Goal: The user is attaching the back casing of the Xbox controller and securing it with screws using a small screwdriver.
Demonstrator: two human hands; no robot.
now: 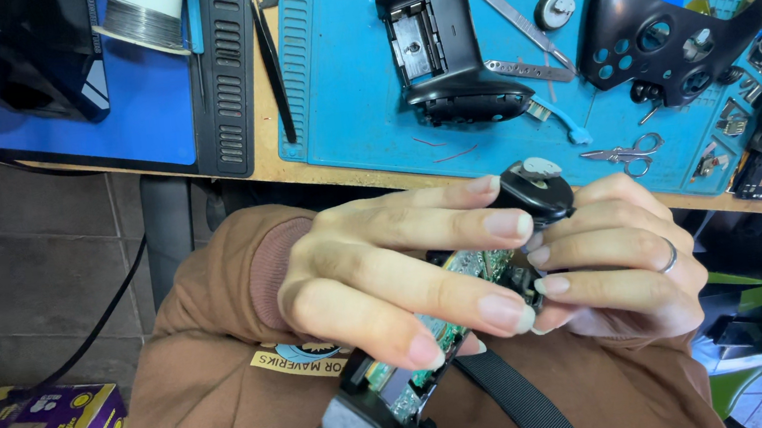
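Both hands clasp one bare game controller circuit board point(463, 276) over the lap, below the desk edge. The left hand point(387, 275) wraps its fingers across the top; the right hand point(626, 259) pinches the end beside a black rumble motor point(534, 190). It looks light, stiff and fragile, best held by its edges. On the blue repair mat point(339, 86) lie two black controller shells point(443, 42), one pair of small scissors point(625, 152) and one blue brush point(565, 121).

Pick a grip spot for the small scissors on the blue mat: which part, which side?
Take the small scissors by the finger loops at their right end, coming from above. They lie flat on the blue mat, blades pointing left; the front controller shell crowds the far side.
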